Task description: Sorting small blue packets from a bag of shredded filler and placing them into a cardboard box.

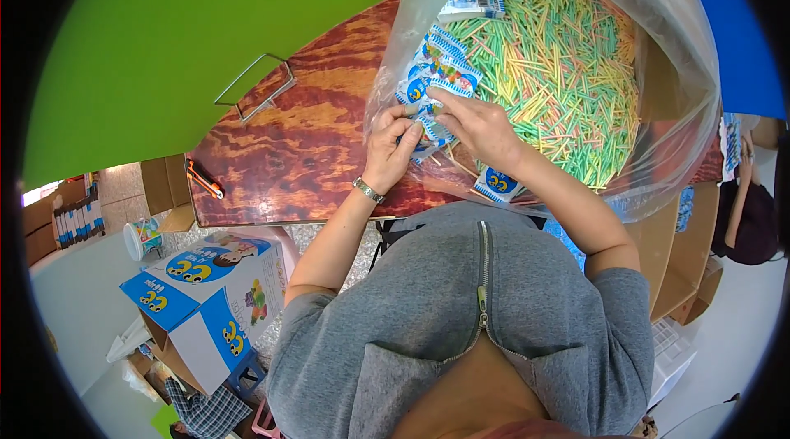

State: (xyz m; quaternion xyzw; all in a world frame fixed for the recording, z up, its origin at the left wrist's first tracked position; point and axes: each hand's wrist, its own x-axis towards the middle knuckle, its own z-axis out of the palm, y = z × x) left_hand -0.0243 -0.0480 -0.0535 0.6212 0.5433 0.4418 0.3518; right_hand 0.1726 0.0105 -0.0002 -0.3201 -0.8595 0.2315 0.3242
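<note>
1. A small blue-and-white packet (428, 122) is pinched between the fingers of the left hand (390, 145) and the right hand (480, 128), both closed on it.
2. A metal wristband (368, 190) is worn just below the left hand.
3. More packets (436, 69) are heaped just beyond the grip.
4. Past these, coloured sticks (568, 52) are piled inside a clear plastic bag (687, 110).
5. Left of the grip, a wire handle (257, 87) is seen on the wooden table (296, 151).
</note>
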